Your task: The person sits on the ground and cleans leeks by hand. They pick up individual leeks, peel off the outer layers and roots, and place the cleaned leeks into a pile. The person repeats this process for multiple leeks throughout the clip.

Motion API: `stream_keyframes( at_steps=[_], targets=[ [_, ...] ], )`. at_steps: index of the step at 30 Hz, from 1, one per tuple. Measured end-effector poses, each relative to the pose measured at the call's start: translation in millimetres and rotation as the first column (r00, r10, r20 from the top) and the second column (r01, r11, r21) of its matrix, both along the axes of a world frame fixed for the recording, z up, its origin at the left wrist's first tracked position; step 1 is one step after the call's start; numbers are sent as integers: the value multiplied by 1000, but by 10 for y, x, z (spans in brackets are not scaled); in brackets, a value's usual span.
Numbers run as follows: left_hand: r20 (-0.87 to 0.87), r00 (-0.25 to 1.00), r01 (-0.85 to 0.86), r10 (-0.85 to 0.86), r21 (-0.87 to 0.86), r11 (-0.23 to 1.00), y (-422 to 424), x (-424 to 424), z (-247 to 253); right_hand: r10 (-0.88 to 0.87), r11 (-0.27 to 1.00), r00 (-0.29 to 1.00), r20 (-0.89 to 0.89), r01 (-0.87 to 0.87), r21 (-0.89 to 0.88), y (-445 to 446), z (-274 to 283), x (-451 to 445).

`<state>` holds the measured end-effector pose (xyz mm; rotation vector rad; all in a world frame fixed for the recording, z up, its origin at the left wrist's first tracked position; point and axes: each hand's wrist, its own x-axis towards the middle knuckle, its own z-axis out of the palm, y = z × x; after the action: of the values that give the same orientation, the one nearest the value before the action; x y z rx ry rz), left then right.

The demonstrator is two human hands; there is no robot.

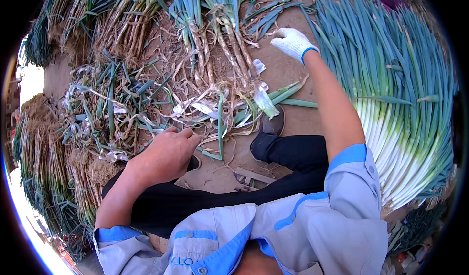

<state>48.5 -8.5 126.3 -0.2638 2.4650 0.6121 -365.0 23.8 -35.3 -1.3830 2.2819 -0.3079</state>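
Note:
My left hand (166, 156), bare, is above my left leg beside discarded leaf scraps (198, 108). Its fingers are curled, and their undersides are hidden, so a grip on anything cannot be made out. My right hand (293, 44) wears a white knit glove with a blue cuff. It hovers over the dirt floor (293, 80), fingers bent inward and nothing visible in them. Between the two hands lie a few untrimmed green onions (232, 51) with dry brown skins and roots. A peeled white and green piece (265, 101) lies near my shoe (273, 123).
A large pile of cleaned green onions (388, 121) with white stems spreads along my right. Unpeeled bundles (121, 29) lie at the upper left, and more root-ended bundles (51, 165) at the left. A heap of peeled leaves (110, 110) covers the floor between them.

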Motion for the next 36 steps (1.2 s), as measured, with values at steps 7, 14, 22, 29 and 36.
stream_keyframes(
  at_steps=[7, 14, 22, 29, 36],
  targets=[
    [-39, 981, -189, 192, 75, 979, -156, 369, 231, -395, 909, 908, 141, 364, 204, -608, -1662, 895],
    [-26, 975, -218, 222, 108, 970, -242, 466, 272, -275, 854, 354, 894, 517, 58, -867, -1666, 1234],
    [-363, 825, -464, 434, 5, 886, -490, 473, 232, 60, 848, 246, 967, 499, -179, -202, -216, 2325],
    [-374, 77, -783, 924, 552, 288, -1156, 378, 282, 329, 792, 480, 813, 329, -515, 437, 320, 2992],
    [-141, -168, -396, 976, 916, 64, -1446, 738, -17, 393, 898, 417, 819, 19, -440, 528, 670, 3211]
  ],
)
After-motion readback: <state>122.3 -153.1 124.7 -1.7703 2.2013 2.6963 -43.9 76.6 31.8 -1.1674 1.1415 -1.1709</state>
